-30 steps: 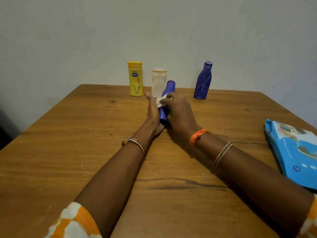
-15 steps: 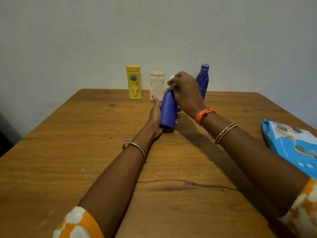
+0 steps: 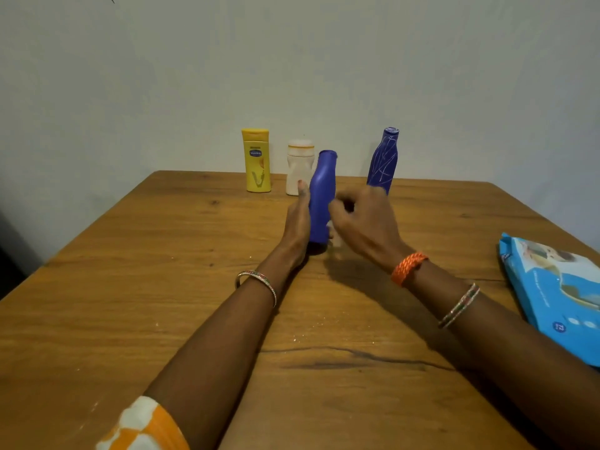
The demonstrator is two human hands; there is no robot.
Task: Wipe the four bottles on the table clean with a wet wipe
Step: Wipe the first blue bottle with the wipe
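A plain blue bottle (image 3: 321,196) stands upright in the middle of the wooden table (image 3: 162,287). My left hand (image 3: 297,222) grips its lower half from the left, thumb pointing up along its side. My right hand (image 3: 367,219) hovers just right of the bottle with fingers curled, and a bit of white wet wipe (image 3: 337,237) shows beneath it against the bottle's base. At the table's far edge stand a yellow lotion bottle (image 3: 256,160), a small white bottle (image 3: 298,167) and a blue bottle with white scratch lines (image 3: 383,160).
A light blue pack of wet wipes (image 3: 558,297) lies flat at the right edge of the table. A plain wall rises directly behind the far row of bottles. A dark crack (image 3: 350,358) runs across the tabletop near me.
The blue bottle went from tilted to upright. My right hand, with the wipe, rose to the bottle's top and then came down to its lower right side.
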